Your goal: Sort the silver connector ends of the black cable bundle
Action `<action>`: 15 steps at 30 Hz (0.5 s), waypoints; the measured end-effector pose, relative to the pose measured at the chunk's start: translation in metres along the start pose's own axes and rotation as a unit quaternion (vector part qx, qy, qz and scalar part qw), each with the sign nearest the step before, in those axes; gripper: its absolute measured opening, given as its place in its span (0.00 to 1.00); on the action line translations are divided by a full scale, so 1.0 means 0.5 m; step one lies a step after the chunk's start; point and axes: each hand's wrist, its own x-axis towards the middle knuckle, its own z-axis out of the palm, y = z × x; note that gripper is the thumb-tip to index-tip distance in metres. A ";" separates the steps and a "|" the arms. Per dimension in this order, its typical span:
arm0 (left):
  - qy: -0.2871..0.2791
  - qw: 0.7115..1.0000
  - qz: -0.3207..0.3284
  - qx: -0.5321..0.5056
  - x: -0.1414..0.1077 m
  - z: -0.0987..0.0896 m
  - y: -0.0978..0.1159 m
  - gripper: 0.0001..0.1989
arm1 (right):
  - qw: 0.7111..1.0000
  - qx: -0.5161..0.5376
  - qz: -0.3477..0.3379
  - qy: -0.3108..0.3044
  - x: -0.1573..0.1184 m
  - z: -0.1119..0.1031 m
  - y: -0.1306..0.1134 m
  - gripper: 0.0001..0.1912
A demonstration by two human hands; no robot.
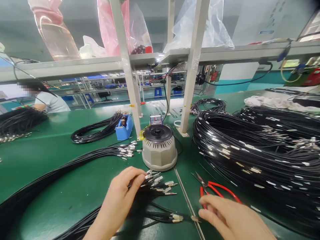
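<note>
My left hand [122, 190] pinches a cable at its silver tip, over a bundle of black cables with labelled metal ends [158, 181]. Below it, more black cables [162, 216] end in gold-coloured tips. My right hand [230, 216] has its fingers curled, with a gap between thumb and forefinger. Its fingertips are beside the red-handled scissors [217, 188], which lie on the green table; whether they touch the handle I cannot tell. A single cable end [195, 219] lies just left of my right thumb.
A grey round tape dispenser [159, 150] stands ahead, with a blue tape holder [124, 128] to its left. Large coiled black cables [225, 150] fill the right side. Another cable bundle [82, 160] runs along the left. White shelf posts [191, 73] rise behind. A person [51, 100] sits far left.
</note>
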 end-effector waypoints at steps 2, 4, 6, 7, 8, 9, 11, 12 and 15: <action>-0.027 0.999 0.007 0.022 -0.002 -0.003 0.002 0.09 | 0.999 -0.012 -0.010 0.041 0.007 0.003 0.004 0.14; -0.092 0.994 0.040 0.045 -0.008 0.011 0.011 0.08 | 0.998 0.002 -0.043 0.055 0.019 0.011 0.000 0.14; -0.165 0.979 0.068 0.099 -0.016 0.033 0.021 0.11 | 0.996 0.009 -0.082 0.039 0.034 0.022 -0.011 0.14; -0.195 0.968 0.078 0.137 -0.019 0.043 0.024 0.12 | 0.995 0.009 -0.099 0.030 0.043 0.028 -0.018 0.14; -0.218 0.956 0.084 0.175 -0.023 0.052 0.027 0.11 | 0.993 0.007 -0.112 0.024 0.051 0.033 -0.025 0.13; -0.236 0.945 0.087 0.208 -0.028 0.058 0.027 0.10 | 0.993 0.005 -0.121 0.017 0.060 0.039 -0.032 0.12; -0.261 0.930 0.085 0.246 -0.037 0.062 0.023 0.09 | 0.992 0.003 -0.130 0.007 0.075 0.051 -0.046 0.12; -0.268 0.926 0.083 0.254 -0.043 0.059 0.018 0.09 | 0.991 0.005 -0.131 0.004 0.082 0.057 -0.052 0.12; -0.270 0.925 0.098 0.250 -0.066 0.043 -0.003 0.09 | 0.992 0.018 -0.128 0.004 0.095 0.068 -0.063 0.11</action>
